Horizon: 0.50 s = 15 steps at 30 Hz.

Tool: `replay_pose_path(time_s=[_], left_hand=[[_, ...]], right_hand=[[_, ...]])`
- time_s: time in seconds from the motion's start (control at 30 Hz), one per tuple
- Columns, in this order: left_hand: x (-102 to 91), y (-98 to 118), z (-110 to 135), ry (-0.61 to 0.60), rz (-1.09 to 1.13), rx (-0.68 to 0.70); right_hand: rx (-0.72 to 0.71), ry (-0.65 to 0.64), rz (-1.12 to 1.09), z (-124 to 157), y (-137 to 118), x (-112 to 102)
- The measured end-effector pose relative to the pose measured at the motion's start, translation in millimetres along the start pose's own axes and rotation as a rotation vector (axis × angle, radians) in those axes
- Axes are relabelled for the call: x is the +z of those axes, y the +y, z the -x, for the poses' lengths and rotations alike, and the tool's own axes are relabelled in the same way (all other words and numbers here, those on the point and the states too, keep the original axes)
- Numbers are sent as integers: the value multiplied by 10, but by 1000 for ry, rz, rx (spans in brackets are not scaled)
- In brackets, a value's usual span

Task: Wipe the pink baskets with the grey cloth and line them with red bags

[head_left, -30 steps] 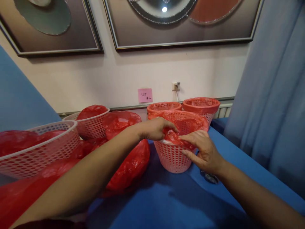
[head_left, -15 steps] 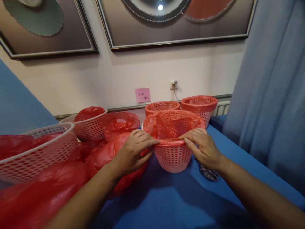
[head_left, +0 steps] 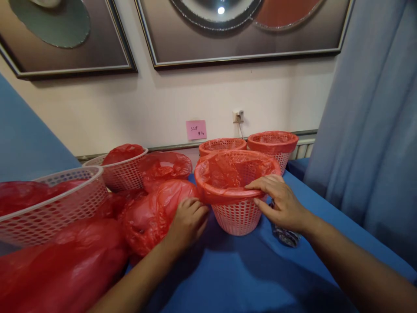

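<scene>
Count: perforated baskets (head_left: 237,217), 5; red liners (head_left: 224,196) folded over rims, 3; loose red bags (head_left: 146,217), overlapping, number unclear; hands, 2 (left hand (head_left: 190,219), right hand (head_left: 283,204)); framed pictures (head_left: 247,45), 2; pink note (head_left: 196,130), 1.

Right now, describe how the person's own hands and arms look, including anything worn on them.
The left hand and right hand are ungloved. The left forearm and right forearm are bare as far as the picture shows, with no sleeve, watch or bracelet in view. Some fingers are partly hidden, so a ring cannot be ruled out.
</scene>
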<state>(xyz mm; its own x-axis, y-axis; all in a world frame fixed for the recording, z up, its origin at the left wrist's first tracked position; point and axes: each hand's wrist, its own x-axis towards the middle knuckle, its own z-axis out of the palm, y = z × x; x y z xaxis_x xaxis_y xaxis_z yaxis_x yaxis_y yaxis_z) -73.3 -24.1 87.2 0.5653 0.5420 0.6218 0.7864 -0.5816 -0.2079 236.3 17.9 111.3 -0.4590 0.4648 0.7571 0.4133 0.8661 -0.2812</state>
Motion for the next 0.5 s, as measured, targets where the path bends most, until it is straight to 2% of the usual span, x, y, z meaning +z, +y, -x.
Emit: replay_pose_path(time_s=[0.07, 0.1, 0.2, 0.27, 0.33, 0.5], left_hand=[[28, 193, 2, 152, 69, -24], [43, 284, -13, 226, 73, -24], [125, 475, -103, 395, -9, -19], [209, 513, -172, 464, -69, -20], [292, 495, -227, 498, -103, -24], [383, 423, -280, 530, -126, -34]], right_hand=[[7, 49, -70, 4, -7, 0], [17, 121, -105, 16, -14, 12], [41, 451, -110, 123, -51, 108], [33, 628, 19, 251, -70, 215], [11, 669, 185, 392, -59, 332], [6, 579, 445, 561, 128, 504]])
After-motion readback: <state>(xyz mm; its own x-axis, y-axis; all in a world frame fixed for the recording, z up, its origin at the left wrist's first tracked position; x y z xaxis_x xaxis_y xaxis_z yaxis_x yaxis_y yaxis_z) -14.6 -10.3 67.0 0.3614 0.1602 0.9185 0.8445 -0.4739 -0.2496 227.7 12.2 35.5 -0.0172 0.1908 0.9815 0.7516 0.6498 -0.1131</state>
